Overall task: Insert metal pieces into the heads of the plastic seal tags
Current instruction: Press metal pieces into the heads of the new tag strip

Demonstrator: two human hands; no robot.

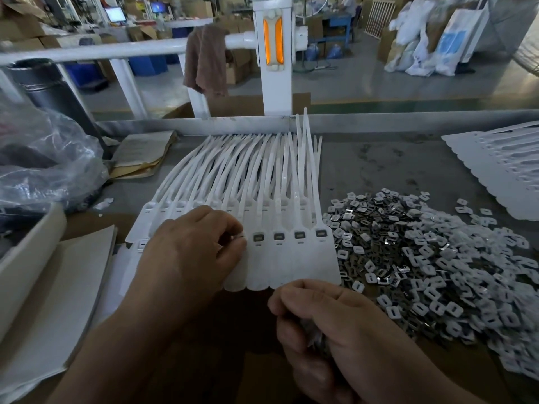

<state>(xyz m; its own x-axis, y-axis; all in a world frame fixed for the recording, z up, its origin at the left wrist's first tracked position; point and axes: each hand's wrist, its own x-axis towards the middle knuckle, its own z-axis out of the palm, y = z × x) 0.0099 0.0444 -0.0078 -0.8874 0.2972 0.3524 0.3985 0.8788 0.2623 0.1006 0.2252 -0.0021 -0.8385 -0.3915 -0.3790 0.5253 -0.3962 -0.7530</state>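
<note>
The row of seal tags lies flat in the middle of the grey table. The tags are white plastic and joined side by side like a sheet. Each has a broad flat flag toward the person, a small square head above it, and a long thin tail fanning away to the far rim. Four heads at the right end of the row show a dark insert in the square window, and a head at the left end looks pale. The left hand rests on the row just left of those four, fingers curled, with thumb and forefinger pinched on a small metal piece at the next head. The right hand hangs just before the near edge of the row, fingers closed round a handful of pieces that glint between them. Right of the row, reaching its edge, spreads the heap of loose pieces: small slotted squares, some showing white, some shiny dark. Farther right lies another sheet of tags. Left of the row sits a crumpled plastic bag, with brown paper envelopes at the row's far left corner
</note>
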